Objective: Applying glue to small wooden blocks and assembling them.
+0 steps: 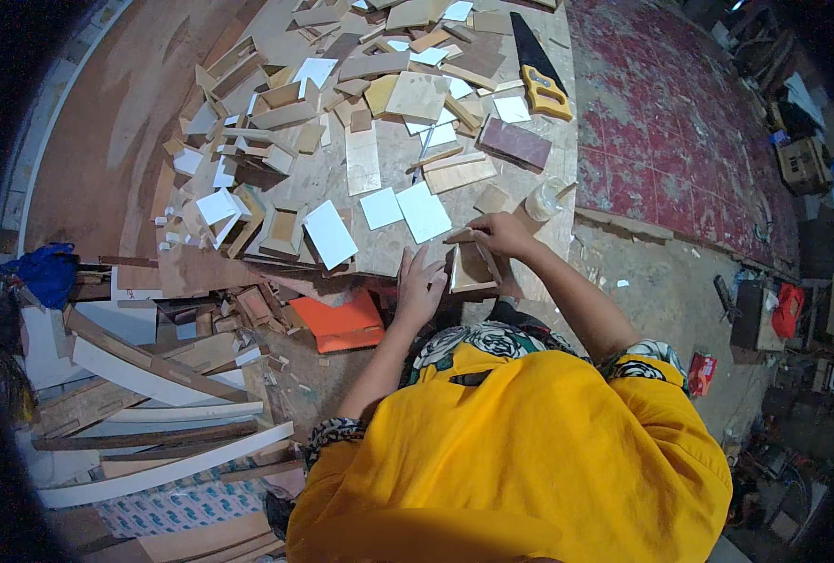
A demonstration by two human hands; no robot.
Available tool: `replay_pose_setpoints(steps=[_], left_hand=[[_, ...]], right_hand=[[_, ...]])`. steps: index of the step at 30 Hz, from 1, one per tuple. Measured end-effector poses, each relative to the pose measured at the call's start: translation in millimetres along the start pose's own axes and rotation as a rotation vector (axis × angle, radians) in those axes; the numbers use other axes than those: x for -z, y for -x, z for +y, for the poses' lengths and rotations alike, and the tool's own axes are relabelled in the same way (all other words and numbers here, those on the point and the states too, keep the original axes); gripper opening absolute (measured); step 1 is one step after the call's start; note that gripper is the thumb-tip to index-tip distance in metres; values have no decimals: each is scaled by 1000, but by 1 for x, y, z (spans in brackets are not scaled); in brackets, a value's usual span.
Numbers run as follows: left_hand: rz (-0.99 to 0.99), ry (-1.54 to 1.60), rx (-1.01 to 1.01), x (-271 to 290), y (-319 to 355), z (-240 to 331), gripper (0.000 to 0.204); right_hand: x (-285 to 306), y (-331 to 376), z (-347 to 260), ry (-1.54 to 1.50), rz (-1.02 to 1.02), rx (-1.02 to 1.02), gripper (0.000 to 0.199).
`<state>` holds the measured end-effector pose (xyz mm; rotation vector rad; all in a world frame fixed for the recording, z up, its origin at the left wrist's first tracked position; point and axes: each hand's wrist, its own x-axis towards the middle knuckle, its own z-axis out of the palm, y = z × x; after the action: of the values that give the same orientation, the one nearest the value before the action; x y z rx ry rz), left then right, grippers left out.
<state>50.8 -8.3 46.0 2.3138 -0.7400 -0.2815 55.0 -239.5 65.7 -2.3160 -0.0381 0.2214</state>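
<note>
Wooden box (475,269) — right hand (500,234) pinching rim, left hand (421,284) half-open beside it, empty — blue-printed sheet (182,508) lower left, illegible

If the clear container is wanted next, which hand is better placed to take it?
Probably the right hand: the clear container stands just beyond it, though that hand is occupied at the wooden box. The left hand is farther off, across the box.
</note>
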Motion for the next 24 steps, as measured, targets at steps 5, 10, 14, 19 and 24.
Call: replay_pose_setpoints(steps=[5,10,14,19,24], left_hand=[[6,14,10,0,0,4,29],[10,3,8,1,0,4,29],[10,-8,1,0,1,3,29],[-1,0,-4,1,0,3,29],[-3,1,-2,2,1,2,29]], right_hand=[[1,1,2,66,-89,44,28],[4,-3,6,19,-155,37,33],[6,-6,6,-42,-177,-6,33],[2,-11,13,-142,-119,51,30],[0,-14,14,-149,-121,68,30]])
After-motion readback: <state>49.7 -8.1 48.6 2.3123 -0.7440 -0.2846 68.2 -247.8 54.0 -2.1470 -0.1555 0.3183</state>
